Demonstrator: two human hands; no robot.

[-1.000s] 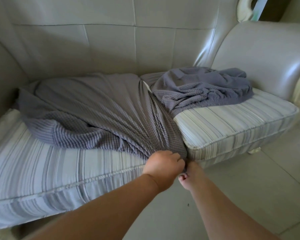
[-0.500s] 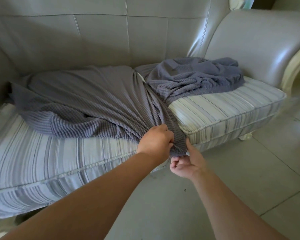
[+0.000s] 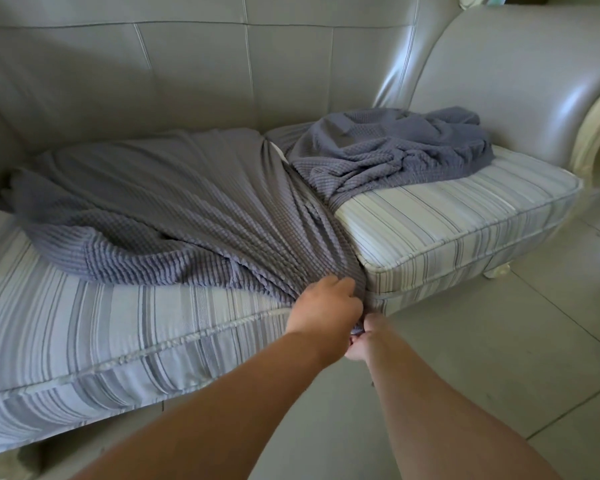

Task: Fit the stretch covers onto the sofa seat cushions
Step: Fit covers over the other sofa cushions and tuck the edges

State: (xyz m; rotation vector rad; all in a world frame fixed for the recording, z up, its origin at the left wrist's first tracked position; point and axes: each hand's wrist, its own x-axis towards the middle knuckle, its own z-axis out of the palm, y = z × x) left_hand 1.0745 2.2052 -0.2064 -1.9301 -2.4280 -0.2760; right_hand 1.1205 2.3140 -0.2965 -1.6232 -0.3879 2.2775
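Note:
A grey-blue ribbed stretch cover (image 3: pixel 174 202) lies spread over the back half of the left striped seat cushion (image 3: pixel 84 334), drawn tight into folds toward the cushion's front right corner. My left hand (image 3: pixel 323 306) grips the bunched cover at that corner, in the gap between the two cushions. Just below it, my right hand (image 3: pixel 361 341) pinches the cover's hanging end. A second grey-blue cover (image 3: pixel 392 147) lies crumpled at the back of the right striped cushion (image 3: pixel 458 223).
The sofa has a pale leather backrest (image 3: pixel 222 74) and a rounded right armrest (image 3: pixel 520 81) with a cream carved frame. A cream sofa foot (image 3: pixel 497 271) stands on the grey tiled floor (image 3: pixel 499 358) in front.
Both hands have stayed on the gathered cover end at the cushion corner. The right hand has shifted lower and closer under the left hand; the view has tilted slightly.

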